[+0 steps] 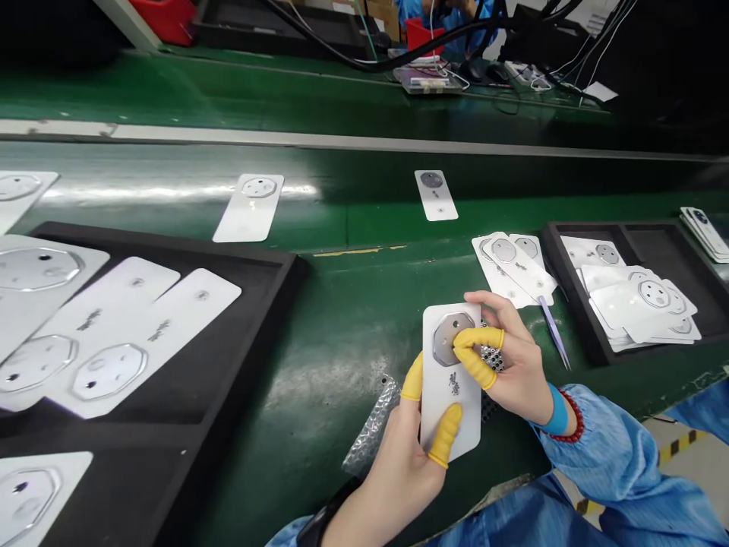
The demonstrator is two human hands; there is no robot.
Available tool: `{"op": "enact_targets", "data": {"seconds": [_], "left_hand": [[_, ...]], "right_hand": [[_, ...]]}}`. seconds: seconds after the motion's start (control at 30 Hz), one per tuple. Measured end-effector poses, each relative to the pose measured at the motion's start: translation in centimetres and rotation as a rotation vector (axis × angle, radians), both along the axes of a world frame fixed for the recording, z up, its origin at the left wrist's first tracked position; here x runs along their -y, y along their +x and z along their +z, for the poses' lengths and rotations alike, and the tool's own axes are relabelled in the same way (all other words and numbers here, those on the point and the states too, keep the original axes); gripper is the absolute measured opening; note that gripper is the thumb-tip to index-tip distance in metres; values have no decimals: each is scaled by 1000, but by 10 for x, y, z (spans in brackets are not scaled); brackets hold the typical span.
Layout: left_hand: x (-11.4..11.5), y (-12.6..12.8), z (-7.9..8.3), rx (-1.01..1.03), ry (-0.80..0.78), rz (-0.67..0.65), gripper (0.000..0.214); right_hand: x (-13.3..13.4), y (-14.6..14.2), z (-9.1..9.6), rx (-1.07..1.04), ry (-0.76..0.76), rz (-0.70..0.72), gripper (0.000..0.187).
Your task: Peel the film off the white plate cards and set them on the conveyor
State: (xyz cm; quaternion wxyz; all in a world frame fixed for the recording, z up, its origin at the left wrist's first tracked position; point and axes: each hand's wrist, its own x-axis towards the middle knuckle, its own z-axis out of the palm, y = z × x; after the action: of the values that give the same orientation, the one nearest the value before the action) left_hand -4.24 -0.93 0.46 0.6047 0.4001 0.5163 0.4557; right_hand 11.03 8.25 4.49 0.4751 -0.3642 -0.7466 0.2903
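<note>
I hold a white back cover [449, 395] with an octagonal silver camera plate over the green bench. My left hand [407, 448] grips its lower edge, yellow finger cots on thumb and forefinger. My right hand [504, 357], also in yellow cots, pinches at the silver camera plate near the cover's top. A strip of bubble wrap [370, 433] lies under my left hand.
A black tray [228, 365] at left holds several white covers. Another black tray [575, 304] at right holds a pile of covers, with a loose stack [512, 266] and a purple tool [553, 330] beside it. Two covers [250, 207] [436, 195] lie on the conveyor belt. Cables and a person sit beyond.
</note>
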Motion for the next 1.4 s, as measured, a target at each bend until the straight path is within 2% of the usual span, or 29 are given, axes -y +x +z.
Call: {"op": "enact_targets", "data": {"seconds": [0.17,0.27,0.37,0.53,0.73,0.93,1.07,1.2,1.4], "left_hand": [[1,-1,3,-45,71,-42,57],[2,-1,3,-73,89,-39,57],[2,0,3,-83,82,-23,56],[0,3,8,47,49,-31,61],[6,4,16,136,-1,-33,66],[9,8,40,280,-236,0,70],[6,9,51,349,-278,14,80],[9,10,50,388,-298,22,84],[15,13,43,298,-227,34,71]], "right_hand": [[1,4,1,24,30,29,12],[0,10,-1,150,196,45,20],[1,17,0,386,391,62,26],[4,26,11,618,534,142,31],[7,34,23,748,503,204,30],[3,38,23,476,386,296,33],[2,41,24,414,330,332,36],[5,44,24,470,394,361,30],[8,43,25,585,486,303,30]]}}
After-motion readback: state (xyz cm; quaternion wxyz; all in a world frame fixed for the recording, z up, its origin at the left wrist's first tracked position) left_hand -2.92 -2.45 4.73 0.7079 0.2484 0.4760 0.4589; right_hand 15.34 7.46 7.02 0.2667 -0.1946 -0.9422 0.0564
